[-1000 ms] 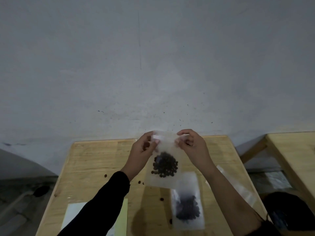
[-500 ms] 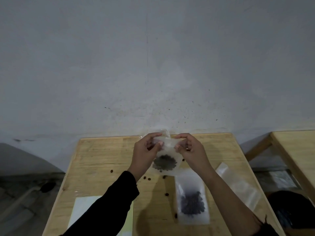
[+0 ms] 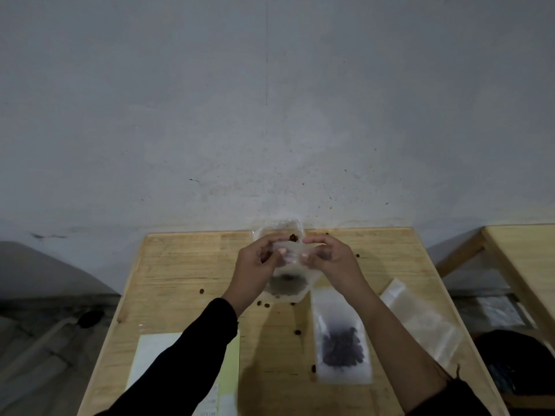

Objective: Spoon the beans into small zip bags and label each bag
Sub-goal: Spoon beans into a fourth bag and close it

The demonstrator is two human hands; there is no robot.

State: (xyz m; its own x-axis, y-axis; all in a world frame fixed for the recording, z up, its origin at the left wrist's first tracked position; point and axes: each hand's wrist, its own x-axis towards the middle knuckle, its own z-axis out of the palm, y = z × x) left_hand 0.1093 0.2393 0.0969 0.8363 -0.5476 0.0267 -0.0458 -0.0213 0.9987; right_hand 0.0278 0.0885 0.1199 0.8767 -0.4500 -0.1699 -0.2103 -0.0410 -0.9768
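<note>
My left hand (image 3: 258, 259) and my right hand (image 3: 330, 259) pinch the top edge of a small clear zip bag (image 3: 288, 285) from either side, above the middle of the wooden table (image 3: 180, 265). Dark beans sit in the bag's lower part, and the bag looks blurred. Behind my fingers a clear container (image 3: 282, 228) holds a few beans. A second zip bag with beans (image 3: 341, 340) lies flat on the table under my right forearm.
Empty clear bags (image 3: 420, 322) lie at the table's right side. White and pale green label sheets (image 3: 186, 370) sit at the front left. Several loose beans (image 3: 297, 332) are scattered on the wood. Another wooden table (image 3: 525, 250) stands to the right, a dark bag (image 3: 510, 355) below it.
The bag in my hands has dropped lower toward the table, and both hands have come closer together along its top edge. The camera has tilted down slightly.
</note>
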